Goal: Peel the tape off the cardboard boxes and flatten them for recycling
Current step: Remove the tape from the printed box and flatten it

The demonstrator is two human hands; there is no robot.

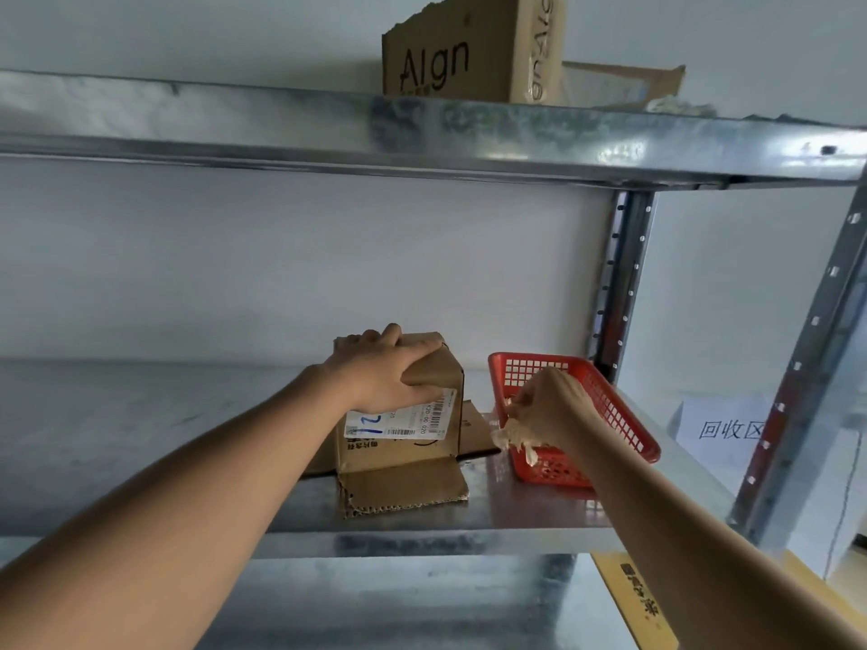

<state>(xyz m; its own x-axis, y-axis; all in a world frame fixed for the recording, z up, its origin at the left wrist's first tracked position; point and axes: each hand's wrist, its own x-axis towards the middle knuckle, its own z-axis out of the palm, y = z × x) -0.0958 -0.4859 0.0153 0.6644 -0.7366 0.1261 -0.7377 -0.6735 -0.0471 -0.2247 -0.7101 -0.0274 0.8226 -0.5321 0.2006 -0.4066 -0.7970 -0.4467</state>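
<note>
While left hand (382, 372) grips, box (408, 443) (labelled) stands.

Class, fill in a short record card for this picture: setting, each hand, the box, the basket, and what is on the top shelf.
Setting: galvanised metal shelf
Left hand: grips the top of the small brown cardboard box
Right hand: holds crumpled clear tape over the red plastic mesh basket
Box: upright, white shipping label, bottom flaps splayed out
Top shelf: large printed cardboard box
</note>
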